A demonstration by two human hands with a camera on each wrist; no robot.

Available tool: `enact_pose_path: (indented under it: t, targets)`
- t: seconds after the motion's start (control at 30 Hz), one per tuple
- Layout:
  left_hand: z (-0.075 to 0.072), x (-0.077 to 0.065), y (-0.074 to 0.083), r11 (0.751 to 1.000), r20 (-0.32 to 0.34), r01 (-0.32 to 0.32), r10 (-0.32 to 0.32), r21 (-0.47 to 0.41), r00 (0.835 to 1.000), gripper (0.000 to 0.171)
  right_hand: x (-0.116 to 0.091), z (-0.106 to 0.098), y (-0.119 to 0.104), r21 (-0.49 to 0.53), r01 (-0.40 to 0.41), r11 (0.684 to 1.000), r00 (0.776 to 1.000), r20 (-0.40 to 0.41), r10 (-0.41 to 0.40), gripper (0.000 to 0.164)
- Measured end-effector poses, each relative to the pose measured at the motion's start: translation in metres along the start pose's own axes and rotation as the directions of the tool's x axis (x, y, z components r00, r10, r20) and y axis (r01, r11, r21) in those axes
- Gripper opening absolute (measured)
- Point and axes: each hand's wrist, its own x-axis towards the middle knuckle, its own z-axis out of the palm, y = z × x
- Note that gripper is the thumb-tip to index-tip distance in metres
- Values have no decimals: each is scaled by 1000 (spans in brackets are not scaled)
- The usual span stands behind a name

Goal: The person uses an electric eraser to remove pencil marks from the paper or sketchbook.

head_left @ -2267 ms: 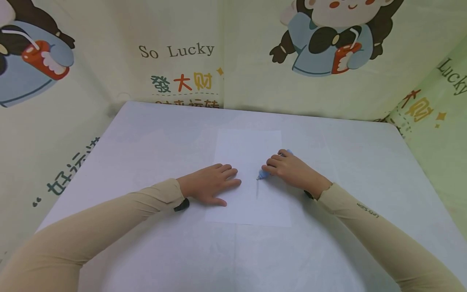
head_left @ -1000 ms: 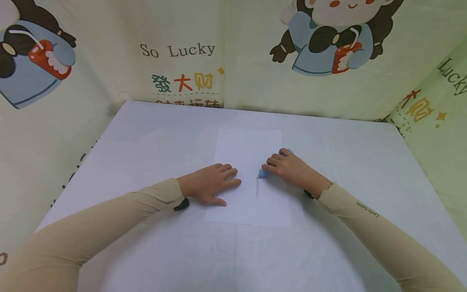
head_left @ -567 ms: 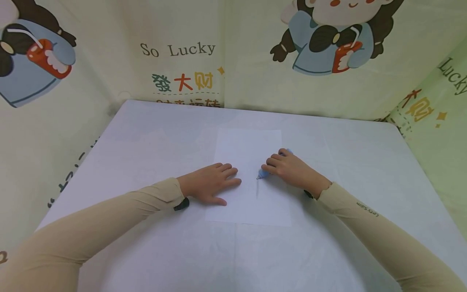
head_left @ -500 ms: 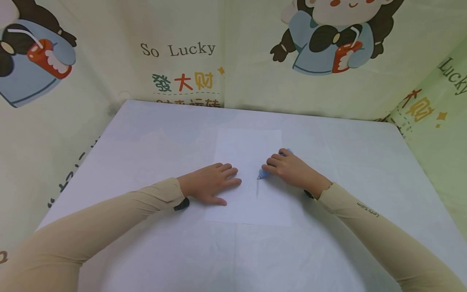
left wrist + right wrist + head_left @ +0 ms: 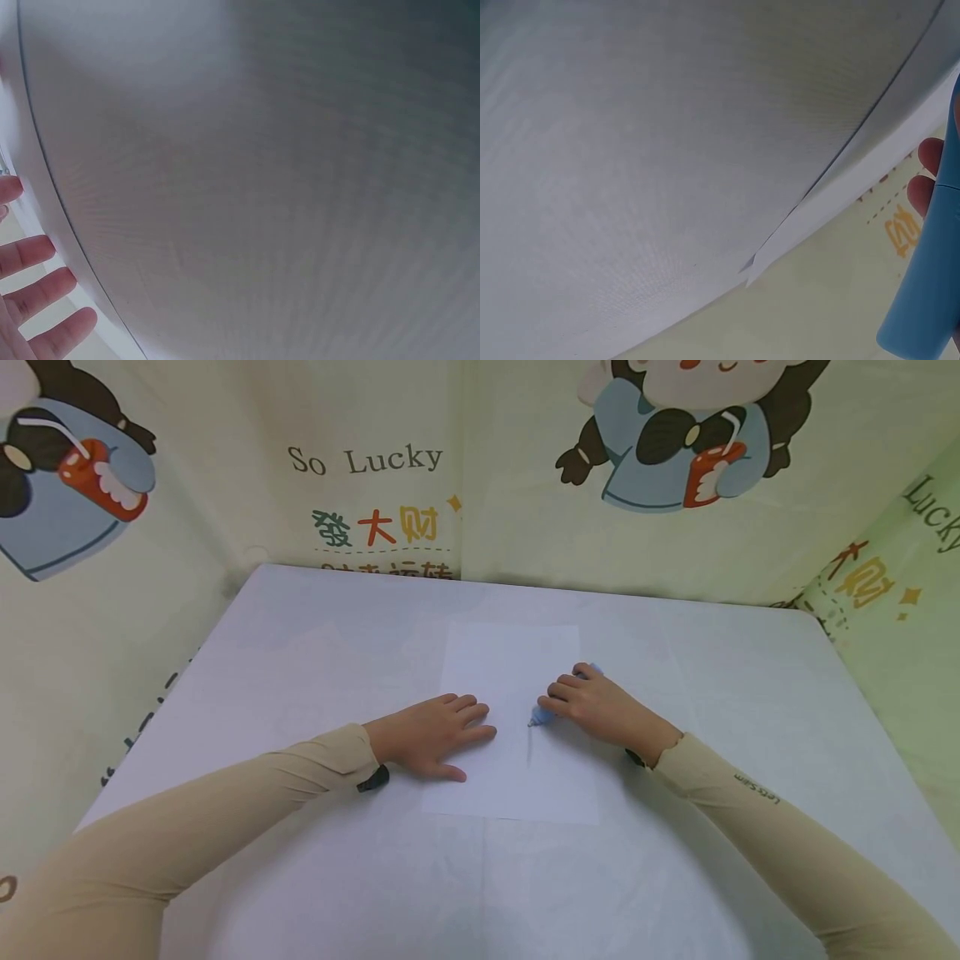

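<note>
Paper [image 5: 510,664] lies under your hands. Your left hand [image 5: 429,739] rests on it, spread wide; your right hand [image 5: 600,706] grips the pen [image 5: 922,277], angled toward your left, its tip perhaps touching the paper, though I can't quite tell.

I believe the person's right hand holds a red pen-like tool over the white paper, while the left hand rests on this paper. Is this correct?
Only the colour is wrong: the pen-like tool is blue, not red, as the right wrist view shows. Otherwise yes: the right hand holds it over the white paper, and the left hand rests on the paper.
</note>
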Motion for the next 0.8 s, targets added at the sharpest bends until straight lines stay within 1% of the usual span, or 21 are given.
enact_pose_path:
  t: [0.2,0.4,0.8]
  targets:
    - [-1,0,0,1000,1,-4,4,-10,1000,67,1,0,-1,-8,13,1000,1000,-16,-13,32]
    - [-1,0,-1,1000,1,-4,4,-22,1000,67,1,-1,-1,-2,12,1000,1000,-8,-12,31]
    - [-1,0,-1,1000,-1,-6,6,-13,1000,69,1,-1,0,11,2,1000,1000,0,-2,29]
